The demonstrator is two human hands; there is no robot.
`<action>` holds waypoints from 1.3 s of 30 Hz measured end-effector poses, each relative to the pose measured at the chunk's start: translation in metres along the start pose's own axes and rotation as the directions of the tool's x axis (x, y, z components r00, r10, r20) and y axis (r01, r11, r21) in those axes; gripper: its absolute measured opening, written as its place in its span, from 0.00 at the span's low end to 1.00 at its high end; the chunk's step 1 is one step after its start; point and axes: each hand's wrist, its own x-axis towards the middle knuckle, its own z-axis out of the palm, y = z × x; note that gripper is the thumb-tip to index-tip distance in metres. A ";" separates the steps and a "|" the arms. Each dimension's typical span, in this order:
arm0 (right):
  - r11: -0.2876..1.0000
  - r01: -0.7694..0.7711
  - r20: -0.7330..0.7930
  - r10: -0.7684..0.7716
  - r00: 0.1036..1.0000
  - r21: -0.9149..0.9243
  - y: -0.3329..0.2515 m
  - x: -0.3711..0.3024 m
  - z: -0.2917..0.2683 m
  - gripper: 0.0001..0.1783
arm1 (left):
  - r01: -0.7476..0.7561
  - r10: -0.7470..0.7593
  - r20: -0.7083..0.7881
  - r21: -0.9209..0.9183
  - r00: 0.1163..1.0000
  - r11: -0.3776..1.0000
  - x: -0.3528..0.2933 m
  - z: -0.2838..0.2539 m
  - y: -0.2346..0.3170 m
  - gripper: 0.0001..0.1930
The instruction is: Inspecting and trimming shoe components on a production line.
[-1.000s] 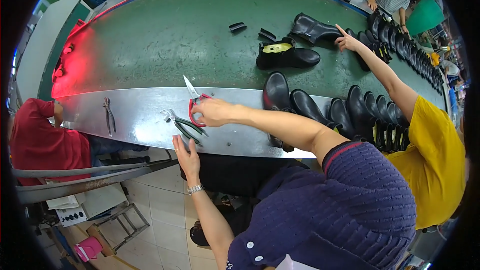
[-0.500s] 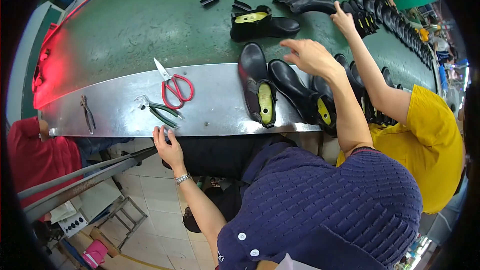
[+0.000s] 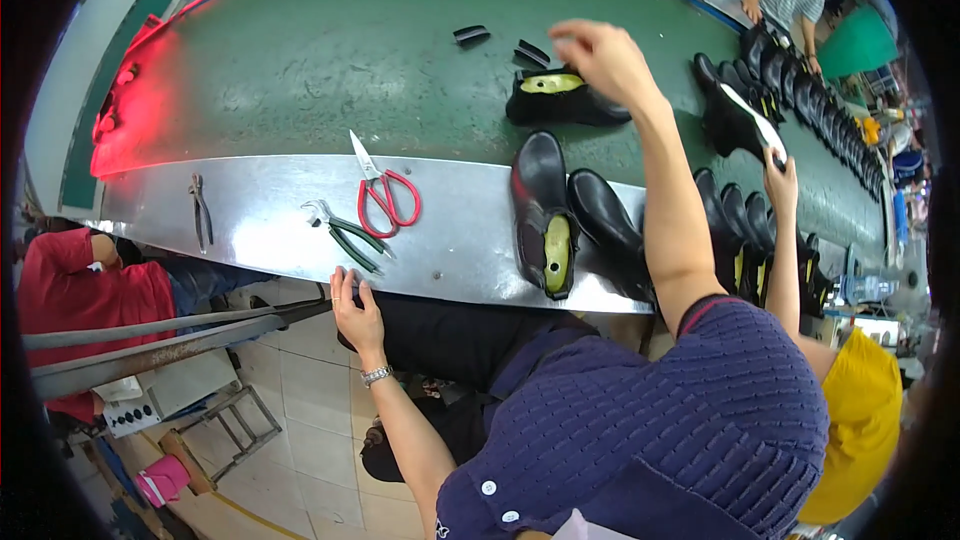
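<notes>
My right hand (image 3: 605,58) reaches over the green surface, just above a black ankle boot (image 3: 592,108) with a yellow insole; its fingers are apart, slightly blurred, and nothing shows in them. Two short black strips (image 3: 471,35) lie beyond that boot. My left hand (image 3: 358,315) rests open at the metal table's front edge, fingertips by the green-handled pliers (image 3: 352,240). Red-handled scissors (image 3: 404,202) lie behind the pliers. In front of me another black boot (image 3: 540,180) sits on the metal strip, with a further boot (image 3: 605,210) beside it, partly behind my right arm.
Dark pincers (image 3: 201,212) lie left on the metal strip (image 3: 450,180). At right, a co-worker in yellow (image 3: 860,420) holds a black boot with a white sole (image 3: 735,120). Rows of black boots (image 3: 815,90) line the far right. A person in red (image 3: 95,275) sits at left.
My right hand has moved away from me to above the boot on the green surface. The co-worker's hand now holds a boot, sole showing. The view has shifted; my left hand stays at the edge.
</notes>
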 end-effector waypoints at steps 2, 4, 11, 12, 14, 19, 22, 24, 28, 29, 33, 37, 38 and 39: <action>0.997 -0.030 0.006 0.031 1.000 -0.071 0.032 0.065 0.022 0.17 | 0.007 -0.007 -0.024 0.014 1.000 1.000 0.001 -0.001 0.005 0.14; 0.961 0.028 0.150 0.014 0.989 -0.274 0.071 0.115 0.069 0.21 | 0.035 -0.035 -0.003 0.008 0.999 0.999 0.002 -0.001 0.007 0.14; 0.861 0.212 0.548 0.089 0.832 -0.462 0.153 0.138 0.170 0.35 | 0.100 -0.094 -0.081 0.078 0.992 0.992 -0.003 0.006 0.012 0.14; 0.858 0.226 0.546 0.074 0.834 -0.462 0.158 0.152 0.173 0.35 | 0.106 -0.099 -0.097 0.074 0.990 0.992 0.002 0.009 0.014 0.14; 0.801 0.298 0.619 0.111 0.777 -0.519 0.164 0.158 0.179 0.30 | 0.096 -0.086 -0.107 0.094 0.991 0.991 0.003 0.011 0.016 0.14; 0.926 0.320 0.150 -0.293 0.944 -0.200 0.103 0.169 0.169 0.16 | 0.118 -0.102 -0.112 0.149 0.989 0.982 0.000 0.006 0.020 0.14; 0.921 0.360 0.112 -0.346 0.932 -0.148 0.098 0.189 0.185 0.15 | 0.107 -0.086 -0.124 0.172 0.989 0.979 0.003 0.009 0.020 0.14; 0.876 0.447 0.276 -0.390 0.878 -0.183 0.099 0.194 0.198 0.14 | 0.078 -0.059 -0.111 0.179 0.992 0.981 0.006 0.011 0.020 0.13; 0.919 0.312 0.339 -0.222 0.914 -0.241 0.099 0.178 0.217 0.16 | 0.079 -0.060 -0.110 0.173 0.992 0.982 0.007 0.014 0.014 0.13; 0.917 0.316 0.278 -0.246 0.929 -0.245 0.111 0.181 0.225 0.14 | 0.088 -0.073 -0.106 0.145 0.992 0.985 0.008 0.018 0.017 0.14; 0.934 0.209 0.434 -0.066 0.898 -0.289 0.073 0.191 0.251 0.16 | 0.122 -0.109 -0.085 0.155 0.990 0.980 -0.002 0.003 0.011 0.13; 0.988 0.049 0.171 -0.023 0.985 -0.147 0.079 0.182 0.232 0.21 | -0.016 0.017 -0.001 0.164 1.000 0.986 0.011 0.016 0.021 0.14; 0.995 -0.040 0.102 0.049 0.994 -0.089 0.073 0.174 0.231 0.21 | -0.039 0.037 0.016 0.165 0.999 0.986 0.012 0.017 0.023 0.14; 0.996 -0.085 0.067 0.086 0.994 -0.021 0.043 0.168 0.235 0.21 | -0.017 0.016 0.007 0.179 1.000 0.984 0.002 0.010 0.015 0.14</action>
